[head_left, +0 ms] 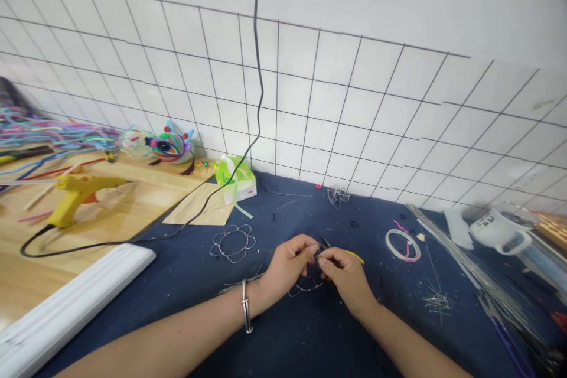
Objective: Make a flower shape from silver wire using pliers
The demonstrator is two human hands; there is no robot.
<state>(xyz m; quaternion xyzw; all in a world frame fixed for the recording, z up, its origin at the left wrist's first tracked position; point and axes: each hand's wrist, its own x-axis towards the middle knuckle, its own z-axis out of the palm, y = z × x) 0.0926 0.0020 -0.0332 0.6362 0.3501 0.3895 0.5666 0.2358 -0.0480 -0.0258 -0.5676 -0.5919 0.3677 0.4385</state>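
Note:
My left hand [290,266] and my right hand [348,277] meet over the dark blue cloth, thumbs and fingers pinched close together. Between them is a thin wire piece, mostly hidden by the fingers. Below the fingertips hangs or lies a looped wire shape [306,288] with small pinkish beads; it seems to belong to the same piece. Partly covered behind my right hand are pliers with a yellow handle [355,257]. To the left lies a flower-shaped wire ring [233,243] of several loops. Loose straight wires [234,287] stick out beside my left wrist.
A yellow glue gun [73,195] rests on the wooden board at left, near a white bar [84,307]. A black cable [259,71] hangs down across the workspace. At right are a ring-shaped coil [403,245], wire scraps [438,302], long wires [456,254] and a white mug [500,230].

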